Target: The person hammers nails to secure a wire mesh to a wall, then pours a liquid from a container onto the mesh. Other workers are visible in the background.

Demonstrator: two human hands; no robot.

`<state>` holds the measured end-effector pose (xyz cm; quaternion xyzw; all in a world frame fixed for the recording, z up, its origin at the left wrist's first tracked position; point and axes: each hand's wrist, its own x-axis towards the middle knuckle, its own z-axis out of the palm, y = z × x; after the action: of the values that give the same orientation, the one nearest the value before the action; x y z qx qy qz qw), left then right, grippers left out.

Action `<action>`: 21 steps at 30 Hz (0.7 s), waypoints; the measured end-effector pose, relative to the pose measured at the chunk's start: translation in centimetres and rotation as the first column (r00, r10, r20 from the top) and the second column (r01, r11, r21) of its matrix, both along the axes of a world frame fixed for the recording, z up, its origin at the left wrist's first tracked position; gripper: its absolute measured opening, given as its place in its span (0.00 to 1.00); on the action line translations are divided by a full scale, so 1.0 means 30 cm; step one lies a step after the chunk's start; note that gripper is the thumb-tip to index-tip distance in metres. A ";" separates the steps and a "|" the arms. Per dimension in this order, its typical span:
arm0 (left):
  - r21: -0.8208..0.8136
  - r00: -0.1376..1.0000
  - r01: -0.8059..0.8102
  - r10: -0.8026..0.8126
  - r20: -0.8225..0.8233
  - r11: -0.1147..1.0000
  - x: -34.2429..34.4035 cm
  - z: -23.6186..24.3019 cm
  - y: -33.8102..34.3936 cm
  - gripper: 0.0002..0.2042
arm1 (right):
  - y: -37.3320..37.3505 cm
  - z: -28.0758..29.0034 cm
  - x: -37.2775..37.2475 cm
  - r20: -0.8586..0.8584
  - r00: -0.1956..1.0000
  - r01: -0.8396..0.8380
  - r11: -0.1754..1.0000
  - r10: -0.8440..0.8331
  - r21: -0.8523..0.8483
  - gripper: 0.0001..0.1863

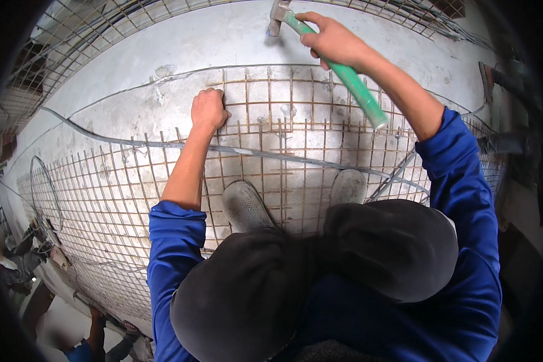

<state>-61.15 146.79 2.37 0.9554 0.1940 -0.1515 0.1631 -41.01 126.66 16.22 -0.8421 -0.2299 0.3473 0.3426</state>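
Note:
My right hand (330, 43) grips a hammer (362, 96) with a green handle; its metal head is raised at the top of the view, over the pale floor (133, 81). My left hand (208, 108) is closed at the left edge of a rusty wire mesh (308, 102); what its fingers hold is hidden. My two shoes, left (244, 205) and right (349, 187), stand on the mesh below, between my hands and my dark-clad knees.
A grey cable (283, 158) crosses the mesh, and looped wires (59, 205) lie at the left. More mesh (54, 42) runs along the far edge. Another person (81, 353) is at the lower left; dark, unclear shapes (507, 145) stand at the right rim.

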 end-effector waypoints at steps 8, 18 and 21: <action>0.043 0.998 0.023 -0.025 0.064 0.999 -0.006 -0.013 -0.001 0.15 | -0.045 -0.034 -0.023 -0.173 0.978 -0.134 0.984 0.113 -0.114 0.32; 0.050 1.000 -0.006 0.005 0.014 0.999 -0.004 -0.004 -0.019 0.09 | -0.109 -0.069 -0.049 -0.157 0.984 -0.102 0.986 0.081 -0.131 0.32; 0.067 1.000 0.008 -0.010 0.028 0.998 -0.005 -0.001 -0.023 0.09 | -0.117 -0.073 -0.063 -0.104 0.993 -0.066 0.995 0.059 -0.073 0.32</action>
<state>-61.31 146.10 2.34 0.9633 0.1921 -0.1321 0.1331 -42.90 123.15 14.03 -0.8282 -0.2249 0.4090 0.3103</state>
